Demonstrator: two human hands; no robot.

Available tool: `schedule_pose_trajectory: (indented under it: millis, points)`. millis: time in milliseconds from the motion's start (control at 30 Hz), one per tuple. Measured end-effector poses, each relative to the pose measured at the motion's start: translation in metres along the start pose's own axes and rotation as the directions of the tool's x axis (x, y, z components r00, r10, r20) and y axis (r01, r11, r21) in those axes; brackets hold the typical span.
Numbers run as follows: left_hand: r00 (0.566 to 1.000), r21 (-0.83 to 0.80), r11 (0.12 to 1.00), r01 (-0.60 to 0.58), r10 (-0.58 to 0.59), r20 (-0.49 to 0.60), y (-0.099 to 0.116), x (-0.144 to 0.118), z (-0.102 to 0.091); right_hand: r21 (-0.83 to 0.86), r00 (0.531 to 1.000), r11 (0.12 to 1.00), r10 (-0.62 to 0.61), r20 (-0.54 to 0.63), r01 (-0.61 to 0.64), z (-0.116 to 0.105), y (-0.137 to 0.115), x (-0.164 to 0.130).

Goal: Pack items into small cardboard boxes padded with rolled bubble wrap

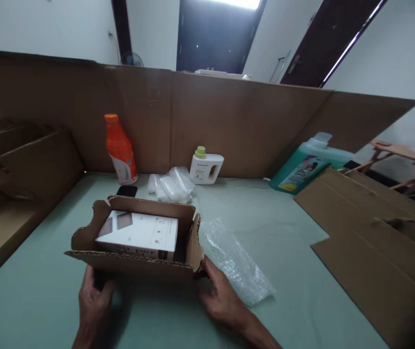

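An open brown cardboard box is in front of me, and a white printed carton lies inside it. My left hand is at the box's lower front left, thumb and forefinger curved against it; some fingertips are hidden underneath. At the front right corner, my right hand grips the box, its fingers partly out of sight. A flat sheet of bubble wrap lies just right of the box. Behind the box is a bunched heap of bubble wrap and a small black flat object.
Along the cardboard screen stand an orange bottle, a white bottle with a green cap and a large teal jug. Cardboard pieces lie at the right. A larger open carton flanks the left side.
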State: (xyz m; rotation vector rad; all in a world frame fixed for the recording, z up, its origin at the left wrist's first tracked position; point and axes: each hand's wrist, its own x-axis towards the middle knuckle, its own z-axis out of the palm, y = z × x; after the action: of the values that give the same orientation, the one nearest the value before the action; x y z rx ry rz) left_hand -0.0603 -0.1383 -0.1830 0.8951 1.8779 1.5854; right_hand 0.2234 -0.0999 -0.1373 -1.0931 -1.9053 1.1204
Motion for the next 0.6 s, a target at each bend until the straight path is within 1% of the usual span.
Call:
schedule_pose_trajectory:
  millis: [33,67,133,200,233,300,367,400,467,500,567,600]
  points:
    - [0.999,0.008,1.000,0.017,-0.017,-0.027,0.001,0.000,-0.001,-0.021,0.999,1.000,-0.008,0.042,0.009,-0.010,-0.003,0.010]
    - [0.998,0.009,0.999,0.035,-0.034,-0.051,0.002,-0.001,-0.002,-0.056,0.999,0.998,-0.011,0.053,0.013,-0.021,-0.005,0.022]
    - [0.995,-0.012,0.998,0.069,-0.069,-0.070,0.004,-0.003,-0.001,-0.161,1.000,0.987,-0.015,-0.011,0.013,-0.042,-0.010,0.058]
    - [0.993,-0.046,0.995,0.091,-0.094,-0.071,0.005,-0.005,0.002,-0.288,0.995,0.958,-0.021,-0.102,-0.009,-0.052,-0.012,0.103]
    - [0.993,-0.054,0.994,0.097,-0.100,-0.066,0.006,-0.005,0.004,-0.345,0.992,0.938,-0.011,-0.123,-0.032,-0.053,-0.012,0.128]
    - [0.994,-0.046,0.994,0.097,-0.099,-0.052,0.005,-0.006,0.006,-0.417,0.987,0.906,0.008,-0.162,-0.076,-0.043,-0.009,0.174]
    - [0.997,-0.028,0.997,0.066,-0.067,-0.026,0.001,-0.006,0.007,-0.422,0.978,0.901,0.013,-0.208,-0.102,-0.028,-0.001,0.212]
    - [0.999,-0.018,0.999,0.040,-0.040,-0.011,-0.002,-0.006,0.007,-0.404,0.973,0.908,0.014,-0.232,-0.109,-0.021,0.004,0.226]
    - [1.000,0.024,1.000,-0.006,0.006,0.014,-0.008,-0.006,0.008,-0.344,0.958,0.930,0.024,-0.287,-0.127,-0.015,0.014,0.245]
    - [1.000,0.056,0.998,-0.020,0.018,0.026,-0.010,-0.007,0.009,-0.301,0.947,0.944,0.031,-0.319,-0.132,-0.018,0.019,0.249]
    - [0.999,0.121,0.992,-0.021,0.015,0.048,-0.013,-0.007,0.011,-0.196,0.919,0.972,0.042,-0.391,-0.128,-0.032,0.025,0.246]
    - [0.998,0.144,0.989,-0.018,0.009,0.060,-0.014,-0.007,0.013,-0.138,0.903,0.983,0.048,-0.427,-0.117,-0.043,0.027,0.239]
